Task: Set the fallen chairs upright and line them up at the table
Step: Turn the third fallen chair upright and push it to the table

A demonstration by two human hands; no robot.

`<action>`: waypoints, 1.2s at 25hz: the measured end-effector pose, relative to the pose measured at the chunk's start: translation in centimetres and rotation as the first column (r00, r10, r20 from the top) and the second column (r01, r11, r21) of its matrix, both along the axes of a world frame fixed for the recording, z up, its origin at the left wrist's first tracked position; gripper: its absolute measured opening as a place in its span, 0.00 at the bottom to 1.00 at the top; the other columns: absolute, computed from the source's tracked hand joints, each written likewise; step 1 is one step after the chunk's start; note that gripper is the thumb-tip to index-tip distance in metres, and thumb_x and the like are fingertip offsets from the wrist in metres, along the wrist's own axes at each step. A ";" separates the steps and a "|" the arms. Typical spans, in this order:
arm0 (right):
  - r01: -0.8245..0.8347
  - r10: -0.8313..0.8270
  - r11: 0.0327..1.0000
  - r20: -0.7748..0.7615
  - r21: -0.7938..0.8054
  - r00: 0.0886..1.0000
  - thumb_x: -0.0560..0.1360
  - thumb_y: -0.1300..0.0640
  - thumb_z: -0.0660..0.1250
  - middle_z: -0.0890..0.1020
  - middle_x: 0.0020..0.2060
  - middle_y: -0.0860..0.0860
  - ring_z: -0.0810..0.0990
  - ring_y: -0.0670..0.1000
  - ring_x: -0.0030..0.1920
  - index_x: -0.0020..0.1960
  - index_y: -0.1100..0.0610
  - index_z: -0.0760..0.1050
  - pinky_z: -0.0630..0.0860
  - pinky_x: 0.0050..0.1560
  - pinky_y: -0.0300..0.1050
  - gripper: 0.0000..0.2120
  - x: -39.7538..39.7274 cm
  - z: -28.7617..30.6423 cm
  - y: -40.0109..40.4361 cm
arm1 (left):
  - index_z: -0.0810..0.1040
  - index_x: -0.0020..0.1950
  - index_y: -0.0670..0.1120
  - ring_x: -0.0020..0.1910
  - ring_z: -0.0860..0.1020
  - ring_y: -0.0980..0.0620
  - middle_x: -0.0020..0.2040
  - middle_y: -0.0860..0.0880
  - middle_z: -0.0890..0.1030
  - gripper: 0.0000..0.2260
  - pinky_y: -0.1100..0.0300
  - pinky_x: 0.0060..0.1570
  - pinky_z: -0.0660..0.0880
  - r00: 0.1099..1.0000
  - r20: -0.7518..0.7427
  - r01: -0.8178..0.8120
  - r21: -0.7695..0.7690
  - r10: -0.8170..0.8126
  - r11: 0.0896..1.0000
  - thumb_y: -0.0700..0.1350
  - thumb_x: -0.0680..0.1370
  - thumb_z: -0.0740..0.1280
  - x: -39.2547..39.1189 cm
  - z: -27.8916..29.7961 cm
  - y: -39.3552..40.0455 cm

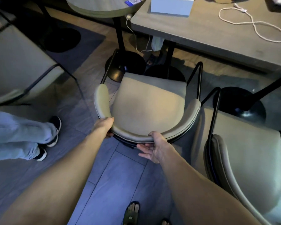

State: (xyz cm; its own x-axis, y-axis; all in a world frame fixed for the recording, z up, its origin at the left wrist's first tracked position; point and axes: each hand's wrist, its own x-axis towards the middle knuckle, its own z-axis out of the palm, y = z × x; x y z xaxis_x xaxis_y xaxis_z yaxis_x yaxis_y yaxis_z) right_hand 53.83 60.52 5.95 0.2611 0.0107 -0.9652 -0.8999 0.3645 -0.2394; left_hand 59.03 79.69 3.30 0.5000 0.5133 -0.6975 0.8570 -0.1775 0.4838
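The curved backrest of the middle chair (146,109) is gripped by the left hand (106,125) at its left bend and by the right hand (156,147) at its lower edge, fingers curled beneath; the chair is seen upright at frame centre, facing the surface (217,38) at upper right, a second chair (243,168) just beside it at right

sandal (131,217) | reads "VIP", upside down | table sticker (132,1) | illegible

The floor (120,176) is grey wood planks; a dark rug (81,43) lies far off; the light is dim.
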 end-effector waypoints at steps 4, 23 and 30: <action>0.068 -0.068 0.998 0.004 -0.009 0.998 0.78 0.50 0.61 0.83 0.54 0.61 0.83 0.56 0.26 0.40 0.60 0.67 0.76 0.56 0.62 0.15 -0.8 0.3 0.8 | 0.76 0.49 0.41 0.25 0.77 0.46 0.41 0.41 0.80 0.13 0.54 0.34 0.79 1.000 0.013 0.024 0.034 -0.025 0.999 0.52 0.76 0.66 -0.1 0.3 0.2; -0.472 0.899 0.017 -0.194 -0.881 0.393 0.72 0.29 0.58 0.63 0.72 0.52 0.48 0.57 0.76 0.69 0.47 0.67 0.60 0.66 0.68 0.32 -2.9 2.3 -4.3 | 0.74 0.65 0.62 0.79 0.46 0.49 0.73 0.58 0.68 0.38 0.32 0.69 0.33 0.098 -0.267 0.940 0.341 -0.959 0.001 0.80 0.63 0.50 -1.4 3.2 -1.6; -0.532 0.917 -0.146 -0.315 -0.834 0.243 0.72 0.27 0.52 0.54 0.75 0.58 0.33 0.64 0.75 0.69 0.50 0.63 0.48 0.71 0.68 0.36 -3.1 0.0 -3.8 | 0.75 0.65 0.61 0.74 0.54 0.50 0.67 0.56 0.72 0.49 0.30 0.67 0.30 0.076 -0.260 0.937 0.350 -0.963 -0.021 0.81 0.54 0.42 -1.1 3.7 -1.9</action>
